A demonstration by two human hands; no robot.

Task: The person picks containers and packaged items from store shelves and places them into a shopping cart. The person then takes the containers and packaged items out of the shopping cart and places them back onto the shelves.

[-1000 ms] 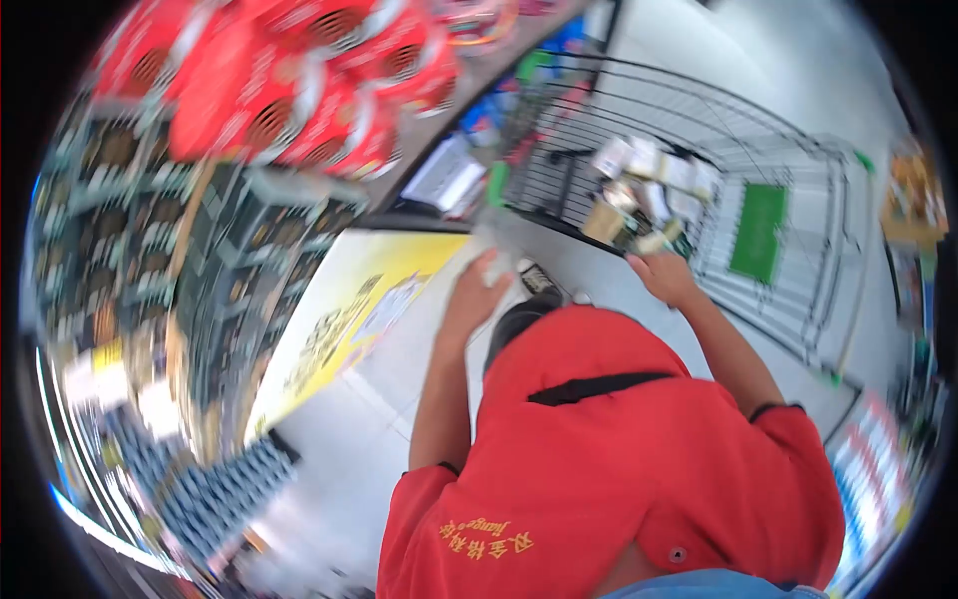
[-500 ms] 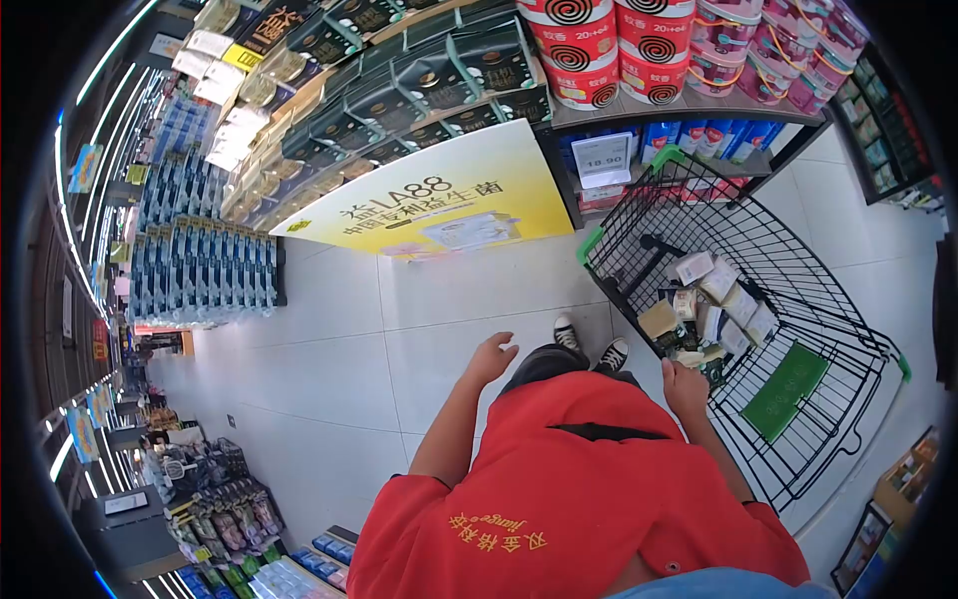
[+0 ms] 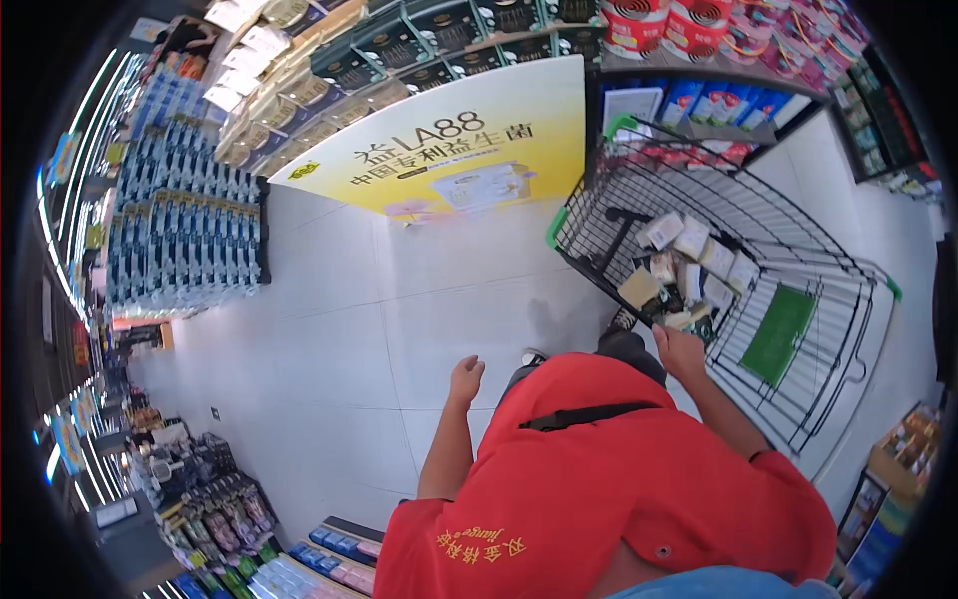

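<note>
My right hand (image 3: 680,351) is closed on the near rim of a black wire shopping cart (image 3: 788,215) with green corner pieces and a green panel (image 3: 778,335). Small white and cream boxes (image 3: 691,236) lie heaped in the cart, near my right hand. A brownish box (image 3: 639,287) and some dark packages are among them. My left hand (image 3: 466,380) hangs at my side over the pale floor, loosely curled with the thumb apart and nothing in it. Part of the right fingers is hidden behind the hand.
A yellow and white sign board (image 3: 439,150) stands ahead, below stacked dark green packages (image 3: 439,25). Red tubs (image 3: 636,28) sit on a shelf beyond the cart. To the left rises a pile of blue packs (image 3: 185,245). Low shelves (image 3: 324,559) flank me at the lower left.
My feet have shifted in a step, and the view has moved nearer the sign board. My left hand has swung back and down. My right hand stays on the cart rim.
</note>
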